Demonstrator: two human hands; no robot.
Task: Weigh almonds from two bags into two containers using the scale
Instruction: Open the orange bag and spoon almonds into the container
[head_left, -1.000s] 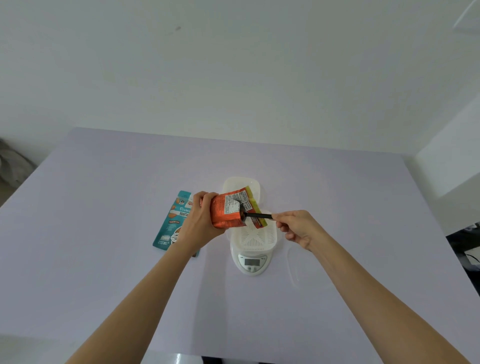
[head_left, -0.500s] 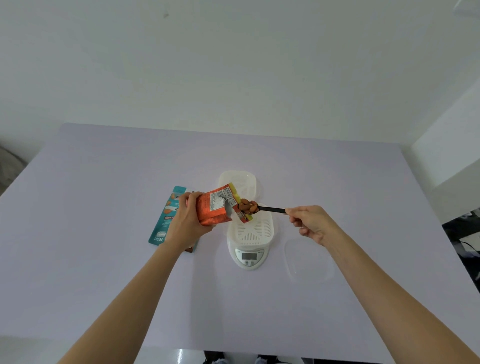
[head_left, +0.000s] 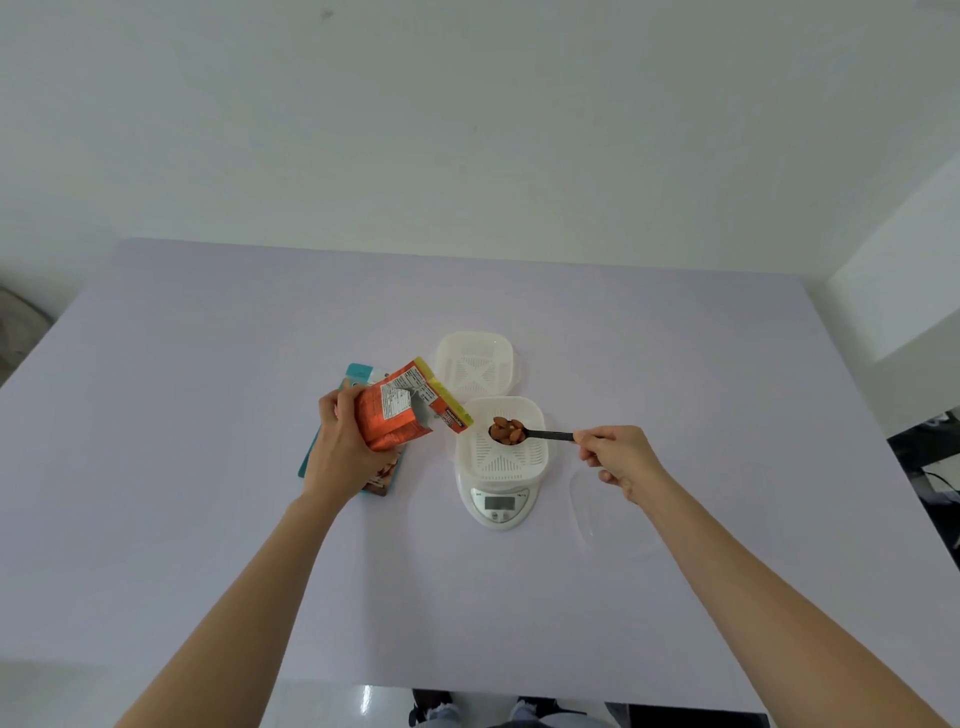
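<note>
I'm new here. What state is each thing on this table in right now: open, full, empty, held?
Orange bag: open, tilted, held by left hand.
Teal bag: lying flat.
Spoon: full of almonds, held by right hand.
Container on scale: empty.
Far container: empty.
Scale: display unreadable.
Clear lid: lying flat.

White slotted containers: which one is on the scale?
The nearer white slotted plastic container, resting on the round white digital scale; the other white container sits on the lilac table behind it.
</note>
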